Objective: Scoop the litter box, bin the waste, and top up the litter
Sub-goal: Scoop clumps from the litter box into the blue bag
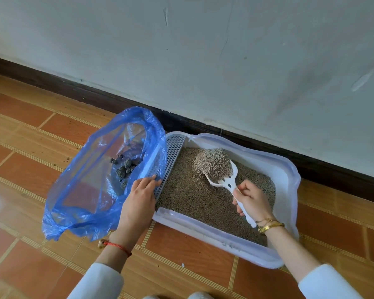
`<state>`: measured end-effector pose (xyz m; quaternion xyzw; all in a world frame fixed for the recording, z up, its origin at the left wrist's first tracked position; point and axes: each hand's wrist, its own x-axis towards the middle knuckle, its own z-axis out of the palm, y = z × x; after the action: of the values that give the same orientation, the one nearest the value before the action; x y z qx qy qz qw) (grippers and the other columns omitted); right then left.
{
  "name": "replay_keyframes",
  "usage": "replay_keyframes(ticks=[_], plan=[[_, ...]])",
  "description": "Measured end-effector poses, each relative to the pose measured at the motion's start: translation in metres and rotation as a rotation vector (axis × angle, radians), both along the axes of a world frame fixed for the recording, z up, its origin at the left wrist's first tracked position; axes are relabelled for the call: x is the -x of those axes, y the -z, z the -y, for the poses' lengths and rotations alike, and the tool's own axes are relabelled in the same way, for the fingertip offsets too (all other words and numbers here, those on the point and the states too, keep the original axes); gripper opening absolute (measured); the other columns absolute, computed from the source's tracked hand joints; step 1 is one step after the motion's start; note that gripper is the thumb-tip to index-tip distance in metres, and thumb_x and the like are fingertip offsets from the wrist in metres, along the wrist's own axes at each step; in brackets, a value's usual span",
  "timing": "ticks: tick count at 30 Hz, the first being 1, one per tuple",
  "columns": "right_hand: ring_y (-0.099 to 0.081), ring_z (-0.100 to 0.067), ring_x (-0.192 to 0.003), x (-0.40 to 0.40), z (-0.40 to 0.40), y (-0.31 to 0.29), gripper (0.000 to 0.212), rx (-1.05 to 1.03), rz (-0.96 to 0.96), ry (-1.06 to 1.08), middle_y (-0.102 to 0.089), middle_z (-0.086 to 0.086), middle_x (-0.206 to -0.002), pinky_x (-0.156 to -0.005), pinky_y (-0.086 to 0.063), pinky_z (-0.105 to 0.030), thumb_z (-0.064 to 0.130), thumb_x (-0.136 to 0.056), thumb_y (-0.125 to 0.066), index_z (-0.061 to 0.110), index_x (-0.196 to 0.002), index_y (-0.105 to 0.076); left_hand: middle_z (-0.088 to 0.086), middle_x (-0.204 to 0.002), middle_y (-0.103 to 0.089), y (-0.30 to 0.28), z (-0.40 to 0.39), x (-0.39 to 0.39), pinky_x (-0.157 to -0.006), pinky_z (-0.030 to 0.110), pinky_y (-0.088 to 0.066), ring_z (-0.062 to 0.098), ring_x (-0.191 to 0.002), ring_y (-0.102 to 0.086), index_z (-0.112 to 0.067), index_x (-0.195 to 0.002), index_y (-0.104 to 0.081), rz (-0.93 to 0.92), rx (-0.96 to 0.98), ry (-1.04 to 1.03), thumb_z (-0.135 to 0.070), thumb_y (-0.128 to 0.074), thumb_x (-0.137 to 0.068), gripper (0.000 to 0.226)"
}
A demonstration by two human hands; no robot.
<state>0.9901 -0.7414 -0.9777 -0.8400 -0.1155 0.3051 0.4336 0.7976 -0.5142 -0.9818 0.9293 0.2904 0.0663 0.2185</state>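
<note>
A white litter box (287, 175) filled with grey-brown litter (194, 201) lies on the tiled floor against the wall. My right hand (251, 199) grips the handle of a white slotted scoop (227, 182), which is heaped with litter and raised just above the litter surface. My left hand (141, 197) holds the edge of a blue plastic bag (84, 188) against the box's perforated left step (173, 160). The bag stands open and dark waste clumps (125, 167) lie inside it.
A white wall with a dark skirting board (311, 156) runs right behind the box. Orange-brown floor tiles (192, 260) spread to the left and front, speckled with stray litter grains. White shoe tips (194, 295) show at the bottom edge.
</note>
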Motion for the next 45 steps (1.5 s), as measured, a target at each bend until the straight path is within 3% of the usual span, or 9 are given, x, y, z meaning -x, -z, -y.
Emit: replay_keyframes(ticks=[17, 25, 38, 45], plan=[[-0.051, -0.018, -0.045, 0.002, 0.014, -0.029, 0.017, -0.058, -0.050, -0.055, -0.066, -0.009, -0.064, -0.044, -0.043, -0.028, 0.013, -0.092, -0.058, 0.008, -0.077, -0.051, 0.001, -0.129, -0.060, -0.001, 0.000, 0.000, -0.091, 0.040, -0.052, 0.027, -0.120, -0.049, -0.013, -0.122, -0.063, -0.005, -0.003, -0.002, 0.003, -0.058, -0.087, 0.039], [-0.051, -0.019, -0.046, 0.002, 0.012, -0.034, 0.017, -0.058, -0.063, -0.070, -0.065, -0.011, -0.065, -0.045, -0.044, -0.029, 0.013, -0.093, -0.058, 0.001, -0.082, -0.052, -0.001, -0.129, -0.059, 0.001, -0.001, 0.001, -0.085, 0.039, -0.055, 0.026, -0.120, -0.049, -0.015, -0.121, -0.064, -0.007, 0.001, 0.005, 0.001, -0.059, -0.087, 0.038], [-0.053, -0.015, -0.045, 0.005, 0.002, -0.045, 0.017, -0.047, 0.016, -0.094, -0.066, -0.006, -0.065, -0.044, -0.044, -0.026, 0.015, -0.094, -0.057, 0.010, -0.078, -0.052, 0.001, -0.125, -0.062, 0.003, -0.002, 0.001, -0.085, 0.037, -0.054, 0.028, -0.117, -0.053, -0.014, -0.119, -0.066, 0.006, -0.028, 0.004, 0.005, -0.061, -0.084, 0.040], [-0.056, -0.011, -0.046, 0.017, -0.047, -0.068, 0.014, -0.060, 0.145, -0.271, -0.068, -0.003, -0.067, -0.048, -0.052, -0.030, 0.020, -0.094, -0.056, 0.015, -0.081, -0.054, -0.002, -0.131, -0.058, 0.002, -0.002, 0.001, -0.092, 0.035, -0.051, 0.024, -0.123, -0.048, -0.016, -0.123, -0.063, -0.009, -0.017, -0.006, -0.001, -0.057, -0.089, 0.038]])
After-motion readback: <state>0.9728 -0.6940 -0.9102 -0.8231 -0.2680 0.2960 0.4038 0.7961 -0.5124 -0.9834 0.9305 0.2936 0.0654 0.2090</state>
